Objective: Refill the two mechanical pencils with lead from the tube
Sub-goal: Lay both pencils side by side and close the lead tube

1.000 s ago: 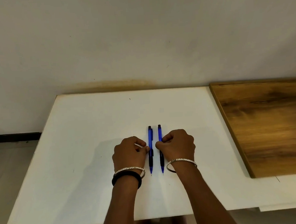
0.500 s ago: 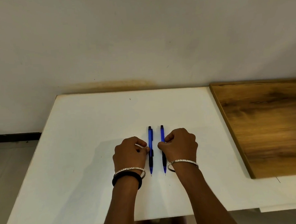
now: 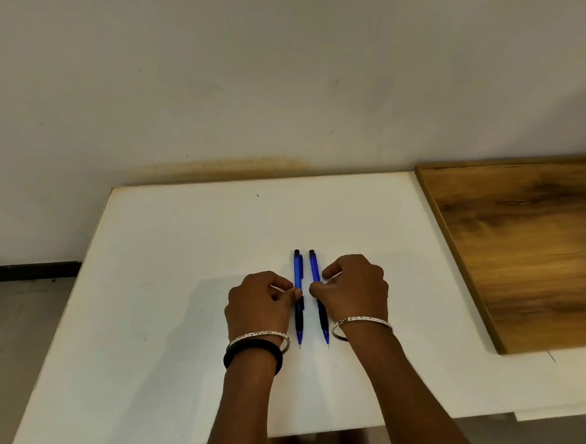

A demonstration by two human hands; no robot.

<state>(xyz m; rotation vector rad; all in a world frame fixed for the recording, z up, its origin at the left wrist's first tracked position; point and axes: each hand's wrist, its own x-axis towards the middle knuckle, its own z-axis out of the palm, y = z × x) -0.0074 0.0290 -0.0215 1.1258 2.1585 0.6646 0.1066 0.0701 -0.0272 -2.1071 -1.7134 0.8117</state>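
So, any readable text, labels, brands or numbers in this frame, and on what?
No readable text in the head view.
left pencil: blue barrel; any print is too small to read.
right pencil: the same, nothing legible.
white table, wooden board, wall: no words, numbers or signs.

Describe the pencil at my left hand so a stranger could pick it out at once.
On the white table, left of the wooden board, two blue pencils lie parallel, tips toward the person. Take the left pencil, touched by the left hand, the wrist with the black band. Unlike the right pencil, it shows its black clip.
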